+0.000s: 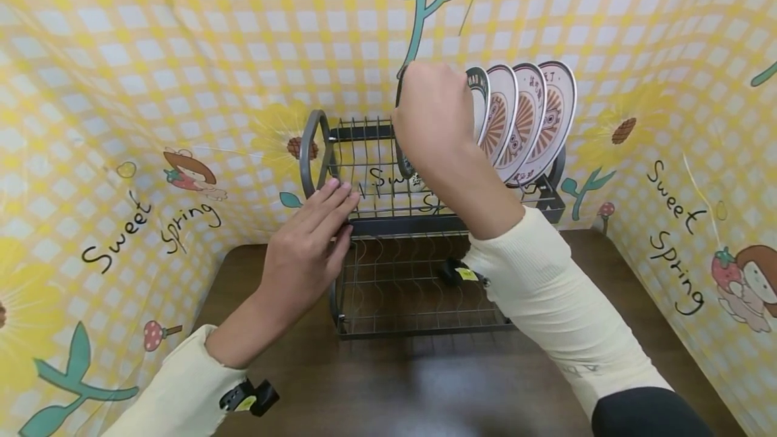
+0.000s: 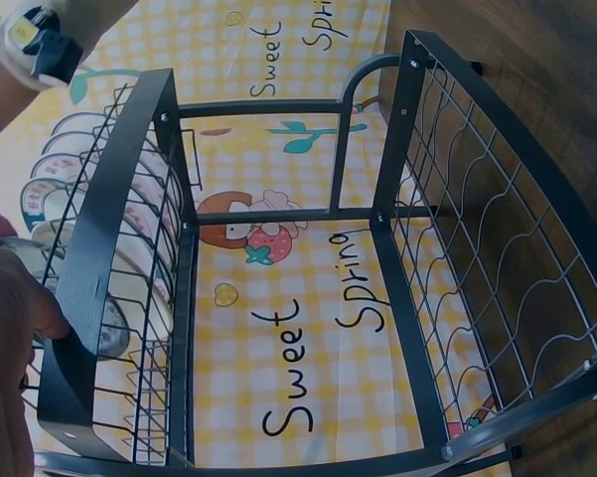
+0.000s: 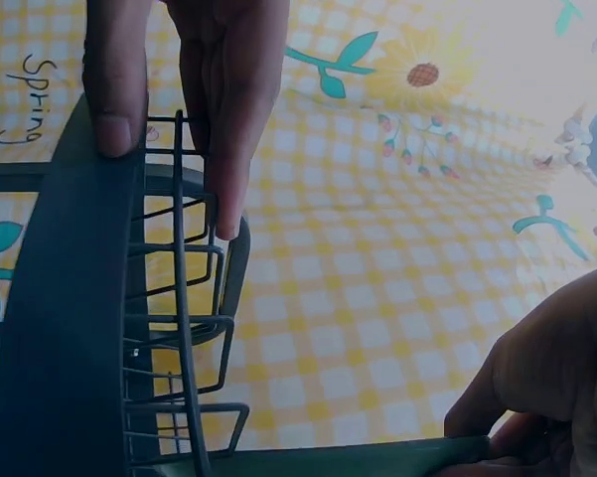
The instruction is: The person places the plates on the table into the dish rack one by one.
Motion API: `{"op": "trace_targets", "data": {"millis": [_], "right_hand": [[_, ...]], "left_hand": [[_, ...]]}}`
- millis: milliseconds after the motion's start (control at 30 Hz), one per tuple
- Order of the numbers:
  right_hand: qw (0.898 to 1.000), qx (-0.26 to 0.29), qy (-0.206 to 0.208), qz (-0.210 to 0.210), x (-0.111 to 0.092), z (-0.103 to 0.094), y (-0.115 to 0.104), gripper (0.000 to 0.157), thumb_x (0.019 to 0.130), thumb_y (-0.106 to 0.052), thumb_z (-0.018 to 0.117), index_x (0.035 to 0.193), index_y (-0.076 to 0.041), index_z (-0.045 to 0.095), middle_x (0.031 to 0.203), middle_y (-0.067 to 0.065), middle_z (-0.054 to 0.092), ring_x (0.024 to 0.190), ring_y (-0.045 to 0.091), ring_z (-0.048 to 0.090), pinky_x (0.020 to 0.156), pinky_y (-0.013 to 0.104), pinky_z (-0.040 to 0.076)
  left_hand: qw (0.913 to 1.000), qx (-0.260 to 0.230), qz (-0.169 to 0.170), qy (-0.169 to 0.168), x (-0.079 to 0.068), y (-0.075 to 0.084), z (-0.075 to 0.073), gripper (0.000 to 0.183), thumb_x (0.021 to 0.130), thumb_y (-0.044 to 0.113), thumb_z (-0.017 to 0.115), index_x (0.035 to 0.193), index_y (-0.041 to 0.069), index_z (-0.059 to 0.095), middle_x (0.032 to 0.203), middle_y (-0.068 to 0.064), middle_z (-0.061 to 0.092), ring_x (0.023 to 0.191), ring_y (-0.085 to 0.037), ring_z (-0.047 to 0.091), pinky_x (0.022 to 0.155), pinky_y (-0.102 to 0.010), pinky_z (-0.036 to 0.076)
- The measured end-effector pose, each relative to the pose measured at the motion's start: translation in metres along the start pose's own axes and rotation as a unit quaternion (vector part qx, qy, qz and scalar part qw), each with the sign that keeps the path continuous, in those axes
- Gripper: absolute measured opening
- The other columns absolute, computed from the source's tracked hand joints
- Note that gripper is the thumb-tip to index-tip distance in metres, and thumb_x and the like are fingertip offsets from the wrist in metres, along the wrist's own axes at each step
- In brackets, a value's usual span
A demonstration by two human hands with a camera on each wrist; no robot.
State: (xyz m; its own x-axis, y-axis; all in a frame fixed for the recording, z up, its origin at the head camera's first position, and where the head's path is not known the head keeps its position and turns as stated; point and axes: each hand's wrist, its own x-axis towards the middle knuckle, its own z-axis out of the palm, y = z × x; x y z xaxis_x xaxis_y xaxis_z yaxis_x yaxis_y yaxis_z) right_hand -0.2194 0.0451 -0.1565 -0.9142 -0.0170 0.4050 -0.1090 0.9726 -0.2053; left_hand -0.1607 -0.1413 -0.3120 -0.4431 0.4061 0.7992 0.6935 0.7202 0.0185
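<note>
A two-tier black wire dish rack stands before me, with several round plates upright in the right part of its upper tier. My right hand pinches the top edge of a dark green-rimmed plate standing to the left of the others, largely behind the hand in the head view. At the rack's left end, my left hand holds the upper front rail. Its thumb lies on the front of that rail, while the fairly straight fingers reach over among the wires.
The lower tier has wavy wires and holds no dishes. Below lies a dark brown tabletop. A yellow checked cloth with flower prints and "Sweet Spring" lettering encloses the back and sides. A curved side handle rises at the rack's left.
</note>
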Motion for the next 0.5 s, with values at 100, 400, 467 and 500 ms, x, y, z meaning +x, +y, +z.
{"op": "trace_targets", "data": {"millis": [100,400,467,500], "right_hand": [[1.000,-0.020,-0.015,-0.001,0.008,0.002,-0.004,0.022,0.097,-0.011,0.055,0.103,-0.005,0.075,0.100,0.011,0.076,0.093,0.025,0.074,0.080,0.038,0.065],[0.998,-0.041,-0.056,0.006,0.021,0.012,-0.014,0.032,0.099,-0.012,0.052,0.123,-0.002,0.072,0.122,0.016,0.071,0.108,0.030,0.073,0.085,0.039,0.065],[0.997,-0.050,-0.062,0.004,0.021,0.013,-0.015,0.033,0.099,-0.013,0.053,0.124,-0.004,0.072,0.124,0.015,0.071,0.110,0.030,0.072,0.086,0.039,0.065],[0.997,-0.052,-0.064,0.002,0.021,0.014,-0.015,0.033,0.099,-0.012,0.053,0.124,-0.004,0.072,0.123,0.015,0.072,0.109,0.029,0.072,0.086,0.039,0.065]], "left_hand": [[1.0000,-0.004,0.000,0.001,0.000,-0.001,0.000,0.047,0.086,-0.003,0.078,0.132,0.001,0.068,0.135,-0.016,0.068,0.134,-0.031,0.061,0.113,-0.042,0.050],[0.9999,-0.006,-0.005,-0.014,-0.002,0.000,-0.001,0.046,0.089,0.000,0.075,0.135,0.002,0.067,0.139,-0.015,0.066,0.137,-0.030,0.059,0.115,-0.042,0.049],[0.9998,-0.009,-0.008,-0.016,-0.002,0.000,-0.002,0.047,0.089,0.000,0.075,0.135,0.002,0.066,0.140,-0.015,0.066,0.137,-0.030,0.058,0.115,-0.042,0.049],[0.9998,-0.008,-0.009,-0.017,-0.003,0.000,-0.002,0.046,0.090,0.000,0.075,0.135,0.002,0.066,0.140,-0.015,0.066,0.137,-0.030,0.058,0.116,-0.042,0.048]]}}
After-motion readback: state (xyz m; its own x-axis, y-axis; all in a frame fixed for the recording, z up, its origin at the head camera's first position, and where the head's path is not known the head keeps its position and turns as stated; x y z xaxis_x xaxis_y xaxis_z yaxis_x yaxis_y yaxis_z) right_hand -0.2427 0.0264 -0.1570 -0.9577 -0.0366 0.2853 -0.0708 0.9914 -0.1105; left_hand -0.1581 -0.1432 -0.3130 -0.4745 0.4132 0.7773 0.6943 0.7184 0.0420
